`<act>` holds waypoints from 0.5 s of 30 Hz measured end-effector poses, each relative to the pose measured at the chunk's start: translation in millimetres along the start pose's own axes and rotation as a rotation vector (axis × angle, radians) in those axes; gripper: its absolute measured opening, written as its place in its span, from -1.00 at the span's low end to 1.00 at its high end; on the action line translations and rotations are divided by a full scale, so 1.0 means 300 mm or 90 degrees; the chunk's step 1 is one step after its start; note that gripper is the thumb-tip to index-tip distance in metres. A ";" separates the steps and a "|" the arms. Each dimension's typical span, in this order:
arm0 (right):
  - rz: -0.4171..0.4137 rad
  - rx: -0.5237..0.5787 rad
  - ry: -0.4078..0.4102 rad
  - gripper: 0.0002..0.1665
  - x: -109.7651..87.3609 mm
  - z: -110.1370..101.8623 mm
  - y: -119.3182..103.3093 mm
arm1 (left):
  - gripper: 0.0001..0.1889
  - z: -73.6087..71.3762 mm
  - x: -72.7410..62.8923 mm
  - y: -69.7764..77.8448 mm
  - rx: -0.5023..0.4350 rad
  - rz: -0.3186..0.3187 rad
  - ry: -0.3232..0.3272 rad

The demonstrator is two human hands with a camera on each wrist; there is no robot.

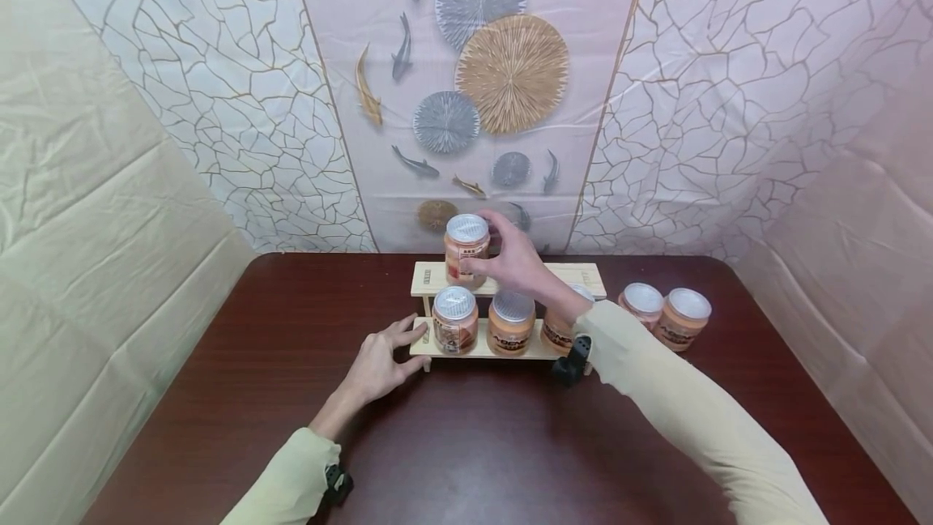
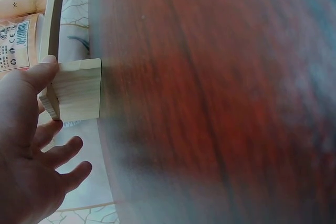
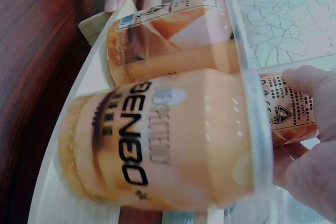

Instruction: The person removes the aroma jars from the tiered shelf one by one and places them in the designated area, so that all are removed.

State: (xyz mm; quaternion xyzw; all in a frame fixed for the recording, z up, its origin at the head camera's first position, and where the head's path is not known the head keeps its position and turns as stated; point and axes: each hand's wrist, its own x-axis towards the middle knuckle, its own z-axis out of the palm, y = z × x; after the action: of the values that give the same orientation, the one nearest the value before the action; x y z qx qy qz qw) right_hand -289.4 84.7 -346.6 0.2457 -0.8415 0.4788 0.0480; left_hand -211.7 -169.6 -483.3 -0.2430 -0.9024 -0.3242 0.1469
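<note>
A two-step wooden rack point(image 1: 576, 272) stands on the table. My left hand point(image 1: 377, 363) pinches the left end of its lower step, the thumb on the front edge in the left wrist view. My right hand point(image 1: 519, 258) grips an orange plastic jar point(image 1: 457, 246) with a clear lid, upright at the upper step's left end. In the right wrist view, part of this held jar point(image 3: 289, 109) shows behind nearer ones. Three similar jars line the lower step: a left jar point(image 1: 455, 324), a middle jar point(image 1: 511, 326) and a right jar point(image 1: 557, 332), partly hidden by my right forearm.
Two more jars stand on the dark red table to the right of the rack, one jar point(image 1: 678, 321) in front of another jar point(image 1: 641, 300) that my sleeve partly covers. A patterned cloth backdrop point(image 1: 452, 177) rises behind the table, with beige cloth walls on both sides.
</note>
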 end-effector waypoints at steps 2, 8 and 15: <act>0.003 0.000 0.004 -0.11 -0.003 -0.015 -0.003 | -0.44 -0.001 0.000 -0.001 0.001 0.001 -0.001; -0.007 0.002 0.021 -0.08 -0.015 -0.066 0.000 | -0.45 0.000 0.001 -0.002 0.006 0.001 -0.003; 0.014 0.001 0.024 -0.08 -0.033 -0.123 0.009 | -0.44 -0.001 0.001 0.003 0.006 -0.002 -0.002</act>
State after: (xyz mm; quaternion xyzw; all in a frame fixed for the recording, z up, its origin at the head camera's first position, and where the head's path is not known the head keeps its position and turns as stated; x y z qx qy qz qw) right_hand -287.6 120.1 -332.1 0.2272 -0.8427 0.4846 0.0585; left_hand -211.6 -169.1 -482.6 -0.2412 -0.9047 -0.3194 0.1459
